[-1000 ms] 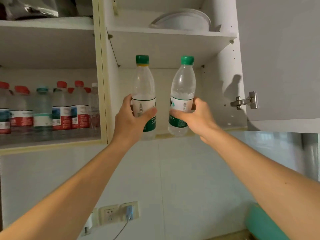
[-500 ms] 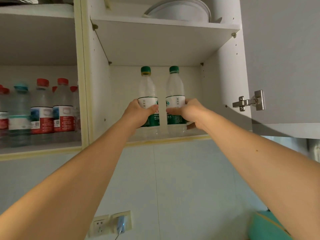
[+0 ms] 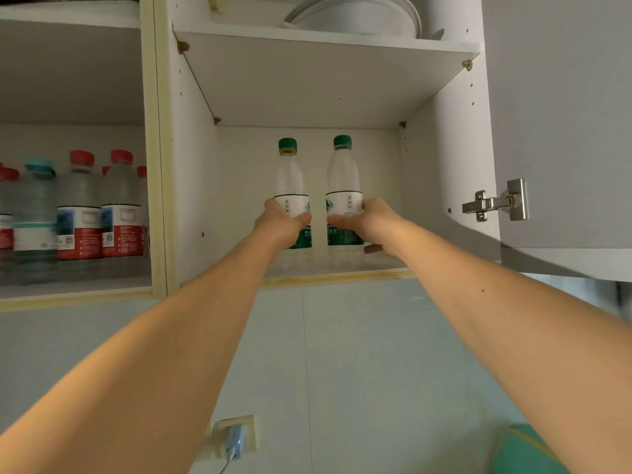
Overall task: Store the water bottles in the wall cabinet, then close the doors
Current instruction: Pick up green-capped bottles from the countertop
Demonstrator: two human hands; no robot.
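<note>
Two green-capped bottles stood upright on the wall cabinet's lower shelf, their green-and-white labels in Chinese; 饮 and 净水 were legible. The left hand gripped the left bottle, the right hand the right bottle, fingers wrapped round each label

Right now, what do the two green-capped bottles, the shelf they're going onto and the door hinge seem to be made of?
Green-capped bottles: clear thin plastic, see-through, with glossy printed labels.
Shelf: looks like white laminated board; matte, with a yellowish edge strip.
Hinge: shiny silver metal, probably steel.
</note>
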